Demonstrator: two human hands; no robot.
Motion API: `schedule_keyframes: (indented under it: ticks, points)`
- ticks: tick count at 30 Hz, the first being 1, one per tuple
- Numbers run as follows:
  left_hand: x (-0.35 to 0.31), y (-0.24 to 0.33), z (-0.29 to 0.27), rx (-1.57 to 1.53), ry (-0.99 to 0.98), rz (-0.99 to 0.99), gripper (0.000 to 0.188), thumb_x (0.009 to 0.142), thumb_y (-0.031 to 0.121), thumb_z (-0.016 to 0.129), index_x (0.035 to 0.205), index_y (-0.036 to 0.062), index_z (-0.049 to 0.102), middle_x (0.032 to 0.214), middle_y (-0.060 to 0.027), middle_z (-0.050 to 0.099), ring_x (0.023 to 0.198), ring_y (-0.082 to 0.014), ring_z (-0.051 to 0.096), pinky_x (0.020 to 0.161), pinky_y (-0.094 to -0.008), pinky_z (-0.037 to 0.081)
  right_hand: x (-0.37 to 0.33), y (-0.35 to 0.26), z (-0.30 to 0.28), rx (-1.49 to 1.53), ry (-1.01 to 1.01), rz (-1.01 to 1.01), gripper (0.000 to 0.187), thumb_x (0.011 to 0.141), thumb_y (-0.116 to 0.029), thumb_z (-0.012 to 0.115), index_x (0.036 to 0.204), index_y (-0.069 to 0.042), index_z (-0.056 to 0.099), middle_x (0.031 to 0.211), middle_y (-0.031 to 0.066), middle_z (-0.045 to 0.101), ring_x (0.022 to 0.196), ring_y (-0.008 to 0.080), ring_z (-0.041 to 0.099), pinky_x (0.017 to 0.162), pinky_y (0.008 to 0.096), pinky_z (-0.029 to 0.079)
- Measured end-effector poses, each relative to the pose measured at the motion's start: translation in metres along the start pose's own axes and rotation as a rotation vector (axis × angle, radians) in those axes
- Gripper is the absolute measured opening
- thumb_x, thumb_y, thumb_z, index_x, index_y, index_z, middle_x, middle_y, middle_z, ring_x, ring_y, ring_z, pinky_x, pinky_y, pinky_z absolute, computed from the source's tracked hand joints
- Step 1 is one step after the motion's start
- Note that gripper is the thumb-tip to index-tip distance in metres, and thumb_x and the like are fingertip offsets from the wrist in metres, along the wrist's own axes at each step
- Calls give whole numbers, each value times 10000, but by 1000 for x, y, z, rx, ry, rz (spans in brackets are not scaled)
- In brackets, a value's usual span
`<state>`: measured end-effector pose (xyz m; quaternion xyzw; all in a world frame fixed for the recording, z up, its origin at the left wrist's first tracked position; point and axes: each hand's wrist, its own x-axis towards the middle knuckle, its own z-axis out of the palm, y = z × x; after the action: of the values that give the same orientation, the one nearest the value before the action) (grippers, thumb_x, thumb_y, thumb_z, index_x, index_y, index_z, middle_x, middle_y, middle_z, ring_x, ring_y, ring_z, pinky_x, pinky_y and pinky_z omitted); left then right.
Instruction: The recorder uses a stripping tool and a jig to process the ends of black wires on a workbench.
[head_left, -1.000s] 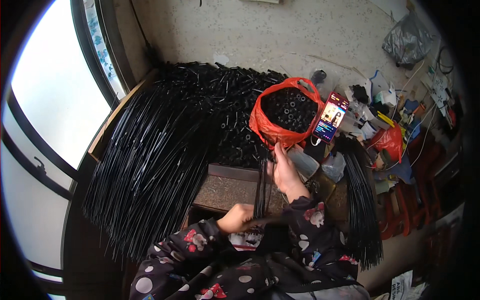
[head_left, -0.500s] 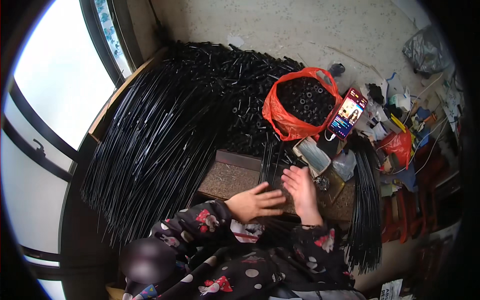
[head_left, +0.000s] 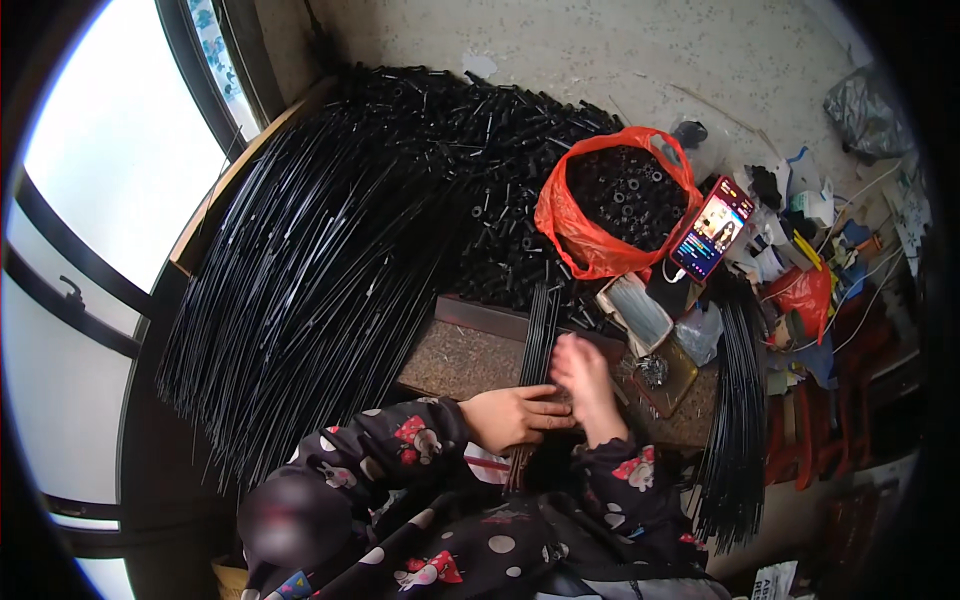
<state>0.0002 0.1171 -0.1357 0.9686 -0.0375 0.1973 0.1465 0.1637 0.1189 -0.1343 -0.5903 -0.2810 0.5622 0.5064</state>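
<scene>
A narrow bundle of thin black rods (head_left: pixel 540 330) runs from the worktop toward my lap. My left hand (head_left: pixel 512 415) lies across this bundle, its fingers stretched to the right over the rods. Just right of the bundle, my right hand (head_left: pixel 587 385) is raised with the palm side toward the left hand. Motion smears its fingers, and whether it touches the rods cannot be made out. Beyond the hands, a red plastic bag (head_left: pixel 580 245) holds many small black ring-shaped parts. A heap of short black tubular pieces (head_left: pixel 480 160) spreads behind the bag.
A large sheaf of long black rods (head_left: pixel 290 290) covers the left side, and a smaller sheaf (head_left: pixel 735 420) hangs at the right edge. A lit phone (head_left: pixel 712 228) leans beside the bag. Nearby are a shallow box (head_left: pixel 637 312), small metal pieces (head_left: pixel 652 371) and clutter at right.
My left hand has come down onto the rod bundle, its fingers closer together. My right hand has shifted slightly left and blurred. The bundle now extends down past the left hand.
</scene>
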Motion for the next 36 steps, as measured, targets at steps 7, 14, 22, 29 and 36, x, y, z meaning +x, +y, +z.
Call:
schedule_keyframes:
  ticks: [7,14,22,29,36]
  points:
    - [-3,-4,5,-562,279,-208,305,786,151,598,1050,8,545,1050,-150,579,980,-305,553,954,-428,363,-59,-55,7,361,-753,67,346,910,-274,487,1067,24,569,1108,148,578,950,156,573,800,269,433]
    - [3,0,-8,-379,262,-251,455,686,156,680,1092,15,530,931,-188,607,902,-359,577,877,-442,422,-104,-49,-8,-333,-445,-570,167,763,-34,650,927,-7,656,770,88,668,687,83,604,617,238,479]
    - [3,7,-19,-477,113,-280,302,737,165,654,994,15,597,942,-146,622,930,-317,581,899,-420,425,-133,-119,-11,-526,-778,-610,294,791,-92,635,1067,1,596,987,130,640,968,219,602,861,298,448]
    - [43,60,-114,-713,275,-244,242,798,90,633,1014,-15,608,960,-119,638,907,-210,607,807,-308,459,-117,-132,-4,-614,-925,-836,446,777,-156,653,1174,2,528,1322,140,418,1264,255,337,1002,384,318]
    - [45,59,-115,-816,229,-229,221,805,107,629,982,-24,627,890,-129,661,816,-231,650,730,-293,504,21,-115,-63,-1068,30,-753,143,739,-159,638,792,-28,660,872,119,605,753,242,602,669,345,474]
